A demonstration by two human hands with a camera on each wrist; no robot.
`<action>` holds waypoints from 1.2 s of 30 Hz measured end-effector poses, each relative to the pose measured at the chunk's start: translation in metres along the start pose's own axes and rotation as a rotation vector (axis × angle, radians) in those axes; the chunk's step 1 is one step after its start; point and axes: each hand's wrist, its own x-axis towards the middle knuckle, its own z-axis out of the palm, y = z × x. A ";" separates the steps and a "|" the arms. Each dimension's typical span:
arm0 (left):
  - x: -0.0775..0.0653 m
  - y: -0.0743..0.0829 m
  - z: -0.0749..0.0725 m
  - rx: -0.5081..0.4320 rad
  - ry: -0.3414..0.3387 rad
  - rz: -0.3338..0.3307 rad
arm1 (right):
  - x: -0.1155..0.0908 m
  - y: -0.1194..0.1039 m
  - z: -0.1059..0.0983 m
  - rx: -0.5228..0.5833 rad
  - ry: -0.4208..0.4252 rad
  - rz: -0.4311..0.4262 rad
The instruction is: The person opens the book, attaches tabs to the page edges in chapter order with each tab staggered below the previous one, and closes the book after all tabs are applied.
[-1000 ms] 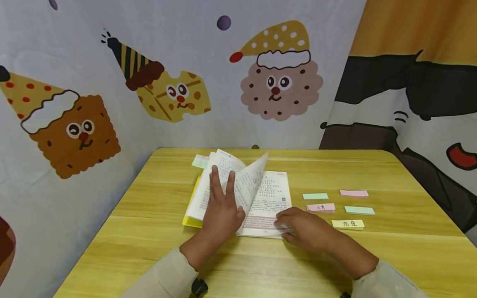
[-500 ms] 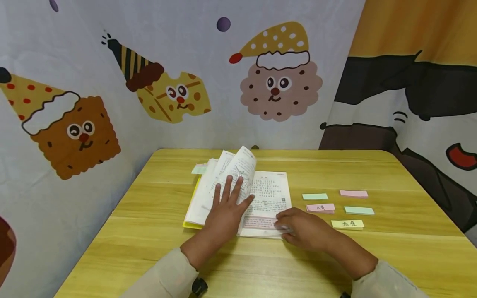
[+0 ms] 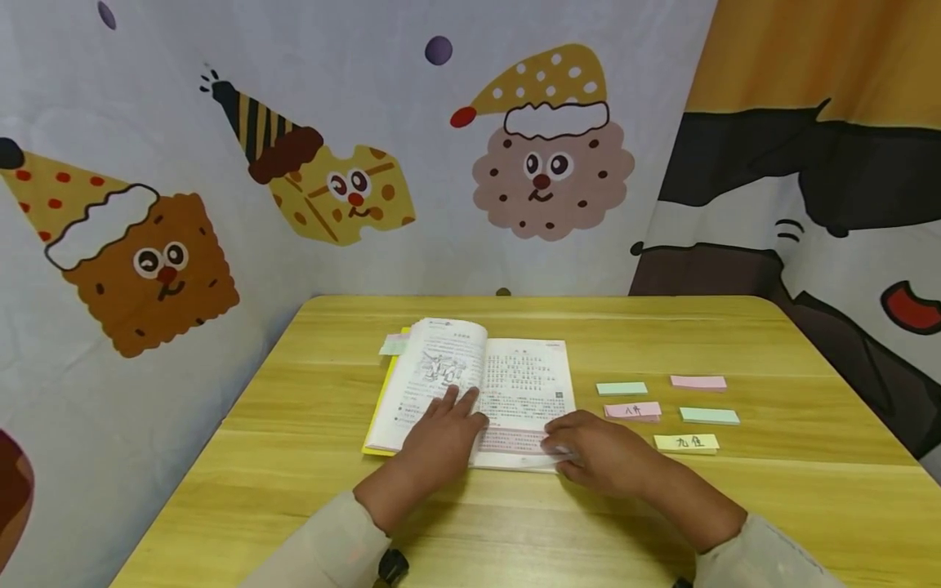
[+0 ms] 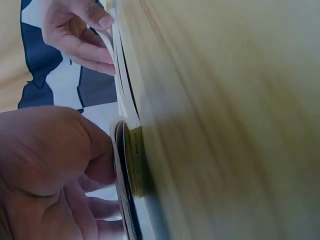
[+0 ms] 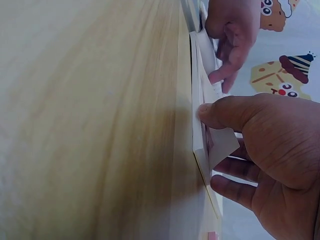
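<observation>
An open book (image 3: 452,351) with a yellow cover lies on the wooden table. My left hand (image 3: 435,441) rests with its fingers spread on the lower part of the left page, beside the fold. A drawing and lines of print show on that page. At the lower right corner my right hand (image 3: 606,457) pinches the right page; in the right wrist view its thumb (image 5: 212,115) is at the book's edge and a page corner (image 5: 223,146) stands lifted against the fingers. Green and pink tabs (image 3: 394,345) stick out from the book's upper left side.
Right of the book lie several paper strips: a green strip (image 3: 621,389), a pink strip (image 3: 698,382), a pink strip with writing (image 3: 632,411), another green strip (image 3: 709,416) and a yellow strip with writing (image 3: 686,443). A cartoon-printed cloth (image 3: 441,261) hangs behind the table (image 3: 294,490).
Loose pages that stood raised near the fold have gone over to the left and now lie down. My left hand has drawn back toward the page's lower part. The right hand has stayed put.
</observation>
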 end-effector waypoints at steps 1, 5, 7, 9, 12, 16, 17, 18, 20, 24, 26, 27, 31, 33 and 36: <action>0.000 0.000 0.000 -0.017 -0.007 -0.015 | 0.000 0.000 0.000 0.001 -0.001 0.001; 0.000 0.000 -0.001 -0.084 -0.061 -0.083 | 0.000 -0.001 -0.001 0.010 -0.004 0.001; 0.000 0.001 -0.002 -0.120 -0.086 -0.114 | 0.000 -0.001 -0.001 0.014 -0.004 0.000; 0.000 0.001 -0.003 -0.143 -0.096 -0.129 | 0.000 0.000 -0.001 0.017 -0.005 0.006; 0.000 0.001 -0.003 -0.161 -0.087 -0.129 | -0.001 0.000 -0.001 0.009 -0.008 0.017; -0.001 -0.001 -0.001 -0.172 -0.068 -0.123 | -0.003 0.000 -0.002 0.007 -0.024 0.040; -0.001 -0.002 -0.001 -0.177 -0.068 -0.127 | -0.004 0.000 -0.002 0.014 -0.031 0.049; -0.001 -0.002 -0.001 -0.181 -0.069 -0.130 | -0.004 0.000 -0.003 0.027 -0.036 0.057; -0.001 -0.003 -0.001 -0.188 -0.073 -0.133 | -0.005 0.002 -0.006 0.060 -0.039 0.074; -0.001 -0.004 -0.001 -0.195 -0.077 -0.129 | -0.009 0.008 -0.013 0.076 0.010 0.106; 0.000 -0.004 -0.001 -0.193 -0.077 -0.126 | -0.011 0.014 -0.016 0.029 0.066 0.107; 0.000 -0.005 0.000 -0.193 -0.077 -0.125 | -0.013 0.017 -0.018 0.000 0.100 0.098; 0.000 -0.005 0.001 -0.194 -0.075 -0.124 | -0.017 0.031 -0.021 -0.114 0.232 0.067; 0.000 -0.005 0.001 -0.195 -0.073 -0.123 | -0.020 0.037 -0.022 -0.146 0.270 0.079; 0.000 -0.005 0.001 -0.196 -0.072 -0.122 | -0.023 0.045 -0.023 -0.175 0.286 0.154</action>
